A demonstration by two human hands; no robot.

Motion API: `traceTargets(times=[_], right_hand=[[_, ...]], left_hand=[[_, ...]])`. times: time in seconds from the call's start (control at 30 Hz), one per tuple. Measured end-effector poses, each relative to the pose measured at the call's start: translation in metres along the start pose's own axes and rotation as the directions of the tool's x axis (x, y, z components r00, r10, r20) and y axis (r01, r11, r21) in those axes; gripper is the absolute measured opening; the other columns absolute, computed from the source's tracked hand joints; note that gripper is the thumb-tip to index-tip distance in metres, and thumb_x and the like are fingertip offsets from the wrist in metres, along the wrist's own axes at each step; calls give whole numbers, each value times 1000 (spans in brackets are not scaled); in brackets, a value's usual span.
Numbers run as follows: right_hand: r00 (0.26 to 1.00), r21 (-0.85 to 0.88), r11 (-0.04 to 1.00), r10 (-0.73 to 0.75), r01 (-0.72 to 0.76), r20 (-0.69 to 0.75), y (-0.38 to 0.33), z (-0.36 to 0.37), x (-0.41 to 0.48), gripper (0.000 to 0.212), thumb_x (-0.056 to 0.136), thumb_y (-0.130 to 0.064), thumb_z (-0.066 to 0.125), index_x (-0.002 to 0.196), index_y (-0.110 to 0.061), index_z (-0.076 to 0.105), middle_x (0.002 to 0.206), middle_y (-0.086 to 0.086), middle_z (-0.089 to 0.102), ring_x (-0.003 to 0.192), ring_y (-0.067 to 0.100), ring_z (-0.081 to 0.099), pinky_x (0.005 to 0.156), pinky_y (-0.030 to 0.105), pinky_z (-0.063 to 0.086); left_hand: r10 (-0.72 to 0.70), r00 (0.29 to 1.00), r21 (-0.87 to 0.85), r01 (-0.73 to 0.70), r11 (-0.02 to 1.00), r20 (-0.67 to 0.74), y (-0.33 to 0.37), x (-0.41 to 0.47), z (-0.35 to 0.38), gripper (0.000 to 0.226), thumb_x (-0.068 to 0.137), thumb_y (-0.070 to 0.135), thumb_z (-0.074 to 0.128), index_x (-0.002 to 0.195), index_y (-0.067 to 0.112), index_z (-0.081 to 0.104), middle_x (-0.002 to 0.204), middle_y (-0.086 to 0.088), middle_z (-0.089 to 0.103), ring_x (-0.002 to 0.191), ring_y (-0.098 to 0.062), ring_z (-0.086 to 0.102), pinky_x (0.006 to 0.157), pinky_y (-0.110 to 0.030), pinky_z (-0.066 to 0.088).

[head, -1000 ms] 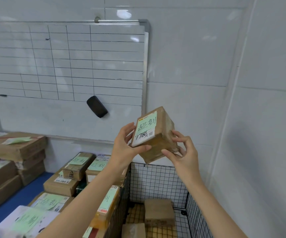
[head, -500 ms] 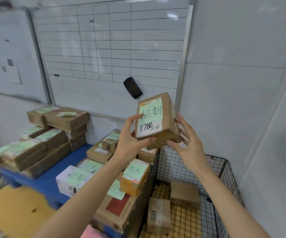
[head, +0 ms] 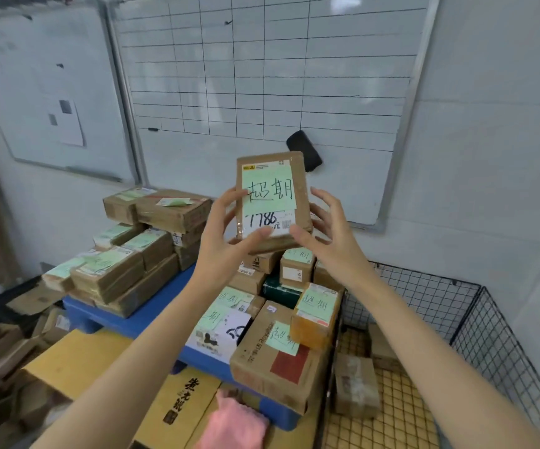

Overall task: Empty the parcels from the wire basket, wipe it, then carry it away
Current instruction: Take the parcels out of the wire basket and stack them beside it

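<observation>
In front of the whiteboard [head: 262, 76], raised: left hand [head: 226, 244], thumb on the label face, and right hand [head: 330, 241], fingers spread up the right edge. Both grasp one parcel [head: 271, 196].

Parcel: upright, long axis vertical, above the stacked pile [head: 278, 345] on the blue pallet [head: 126, 322]. Set-down is probably straight below.

Wire basket [head: 488, 332]: down and right, nearer the right hand, with two boxes [head: 356, 384] lying inside.
</observation>
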State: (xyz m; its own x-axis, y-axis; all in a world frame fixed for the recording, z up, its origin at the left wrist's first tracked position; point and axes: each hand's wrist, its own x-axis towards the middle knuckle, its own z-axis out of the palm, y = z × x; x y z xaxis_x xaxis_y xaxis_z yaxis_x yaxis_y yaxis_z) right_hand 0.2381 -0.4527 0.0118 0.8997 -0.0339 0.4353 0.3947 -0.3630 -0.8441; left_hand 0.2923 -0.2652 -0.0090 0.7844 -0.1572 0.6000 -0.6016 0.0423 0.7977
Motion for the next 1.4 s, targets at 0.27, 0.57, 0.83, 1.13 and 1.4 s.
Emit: traceTargets(times=[0.27, 0.57, 0.83, 1.13, 1.4], right_hand=[[990, -21, 994, 102, -104, -97, -1, 88, -3, 88, 90, -31, 70, 156, -36, 13, 137, -27, 39, 121, -13, 40, 79, -4, 36], [977, -66, 983, 162, -172, -140, -5, 129, -7, 85, 89, -33, 71, 155, -38, 18, 136, -34, 37, 135, -3, 34, 108, 28, 32], [971, -129, 967, 204, -219, -122, 10, 127, 2, 82, 87, -28, 74, 149, -47, 23, 121, -46, 38, 111, -24, 41, 102, 24, 42], [979, -291, 936, 201, -197, -15, 25, 113, 19, 70, 86, -56, 60, 144, -57, 22, 145, -25, 36, 143, 11, 32, 114, 55, 33], [984, -722, 674, 167, -157, -58, 58, 65, 33, 64, 96, -51, 53, 153, -36, 27, 160, -7, 28, 146, 15, 24, 116, 46, 24]], left_hand=[[-47, 995, 0, 47, 999, 91, -31, -3, -79, 89, 72, 34, 82, 147, 29, 34, 146, 12, 46, 136, -13, 45, 95, -48, 54], [-120, 967, 13, 120, 993, 223, -59, -3, -114, 89, 70, 54, 78, 144, 49, 29, 151, 14, 39, 139, -10, 39, 109, -52, 41], [-170, 928, -91, 210, 973, 332, -77, -4, -120, 91, 71, 50, 78, 145, 55, 25, 149, 17, 42, 129, -10, 52, 110, -46, 43], [-287, 908, -63, 320, 945, 304, -112, -2, -116, 85, 72, 57, 76, 139, 64, 24, 145, 14, 47, 117, -16, 61, 100, -47, 50], [-494, 764, 29, 532, 846, 415, -166, -12, -82, 78, 73, 51, 79, 132, 66, 30, 127, 22, 54, 123, -15, 54, 103, -49, 47]])
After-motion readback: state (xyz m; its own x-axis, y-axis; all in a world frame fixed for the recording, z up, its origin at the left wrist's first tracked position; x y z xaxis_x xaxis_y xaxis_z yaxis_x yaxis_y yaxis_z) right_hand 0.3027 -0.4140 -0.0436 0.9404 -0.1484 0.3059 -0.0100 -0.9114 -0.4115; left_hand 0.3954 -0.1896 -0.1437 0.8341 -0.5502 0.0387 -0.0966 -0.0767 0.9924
